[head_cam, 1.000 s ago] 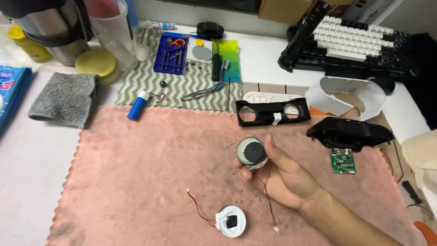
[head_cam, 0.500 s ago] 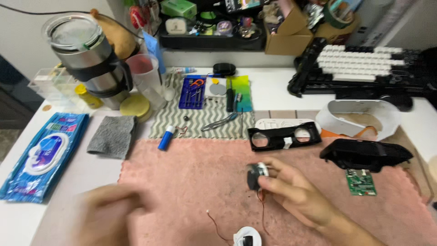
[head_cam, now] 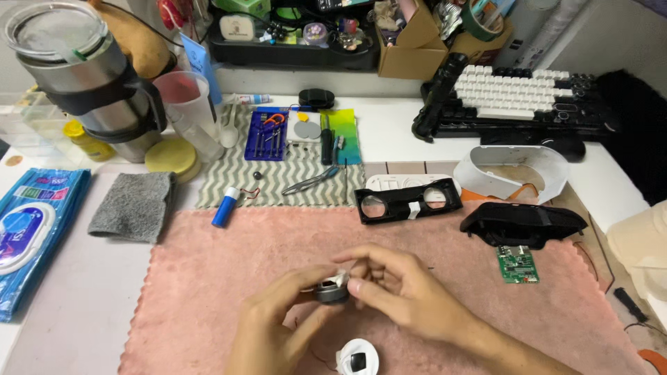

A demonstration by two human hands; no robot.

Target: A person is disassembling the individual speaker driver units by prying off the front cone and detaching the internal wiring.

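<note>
Grey round speaker point(head_cam: 332, 290) (small) pinched between both hands point(head_cam: 347, 305).

On my far left, at the edge of the desk point(head_cam: 417, 135), I see a flat blue wet-wipe packet point(head_cam: 31, 239) with a white oval flap, lying lengthwise beside the grey cloth point(head_cam: 132, 206). Along the back, an open brown cardboard box point(head_cam: 410, 42) stuffed with odds and ends stands to the left of the white keyboard point(head_cam: 517, 90), with a second brown box point(head_cam: 493, 38) just to its right. A small blue paper label point(head_cam: 198, 62) stands upright behind the clear measuring cup point(head_cam: 187, 104), and I make out no screens from here.
</note>
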